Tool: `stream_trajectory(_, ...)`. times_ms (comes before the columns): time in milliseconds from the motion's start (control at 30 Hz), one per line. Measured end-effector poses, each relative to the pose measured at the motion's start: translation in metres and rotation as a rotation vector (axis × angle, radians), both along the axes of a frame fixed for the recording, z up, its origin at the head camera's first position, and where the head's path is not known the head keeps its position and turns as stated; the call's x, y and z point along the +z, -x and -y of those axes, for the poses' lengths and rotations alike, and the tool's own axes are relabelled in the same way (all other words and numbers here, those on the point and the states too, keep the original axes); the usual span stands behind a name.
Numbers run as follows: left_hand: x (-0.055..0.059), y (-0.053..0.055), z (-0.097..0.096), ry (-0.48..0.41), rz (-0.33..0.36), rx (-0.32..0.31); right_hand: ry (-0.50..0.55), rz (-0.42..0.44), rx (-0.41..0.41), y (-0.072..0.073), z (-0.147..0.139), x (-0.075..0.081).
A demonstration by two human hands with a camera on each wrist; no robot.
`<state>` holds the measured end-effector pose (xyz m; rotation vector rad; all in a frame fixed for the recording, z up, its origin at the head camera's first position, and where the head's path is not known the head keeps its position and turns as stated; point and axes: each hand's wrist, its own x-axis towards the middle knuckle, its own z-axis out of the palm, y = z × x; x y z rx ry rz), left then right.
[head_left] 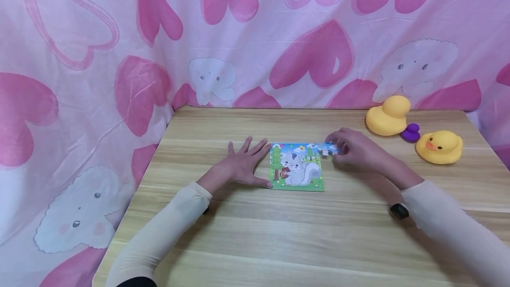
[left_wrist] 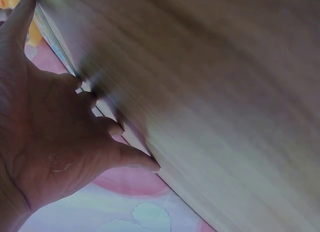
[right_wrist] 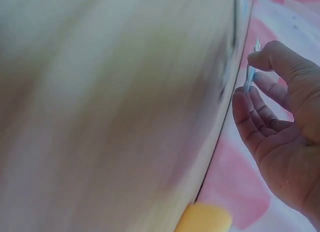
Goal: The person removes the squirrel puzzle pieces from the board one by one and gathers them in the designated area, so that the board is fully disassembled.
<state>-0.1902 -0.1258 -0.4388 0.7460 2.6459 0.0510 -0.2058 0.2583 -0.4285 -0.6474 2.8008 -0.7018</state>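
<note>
- One squirrel jigsaw [head_left: 296, 167] lies on the wooden worktop [head_left: 279, 238], nearer its far edge.
- Left hand [head_left: 243, 166], fingers spread, touches the jigsaw's left edge; steady pressure there should prevent sliding.
- Right hand [head_left: 353, 149] pinches a jigsaw piece [head_left: 329, 149] beside the jigsaw's far-right corner; level, gentle handling should spare its edges.

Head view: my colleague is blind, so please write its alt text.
A left hand touches a squirrel picture on a wooden table while the right hand holds a small piece near it. Three toy ducks sit far right, before a pink heart-patterned curtain.
</note>
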Motion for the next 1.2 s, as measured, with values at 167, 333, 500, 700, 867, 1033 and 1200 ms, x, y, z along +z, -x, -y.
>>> stream_trajectory(167,0.000,-0.001,0.001,0.002,0.003,0.004,-0.058,-0.022,-0.019,-0.003,-0.027,-0.003)
stream_trajectory(333,0.001,-0.001,-0.001,-0.007,0.015,0.001,-0.084,-0.019,-0.026,-0.004,-0.043,-0.004)
stream_trajectory(500,0.002,0.000,-0.003,-0.002,0.013,-0.003,-0.097,-0.018,-0.030,-0.003,-0.051,-0.003)
stream_trajectory(700,0.001,0.001,-0.002,0.004,0.005,-0.003,-0.120,-0.005,-0.026,-0.001,-0.051,-0.003)
stream_trajectory(867,0.001,0.001,-0.002,0.001,0.008,0.002,-0.167,0.014,-0.034,0.000,-0.048,0.001)
stream_trajectory(1033,0.002,0.000,-0.001,0.007,0.011,0.004,-0.192,-0.031,0.000,-0.004,-0.040,0.008)
stream_trajectory(1200,0.002,0.001,-0.001,0.014,0.011,-0.006,-0.121,-0.077,-0.001,-0.011,-0.025,0.009)
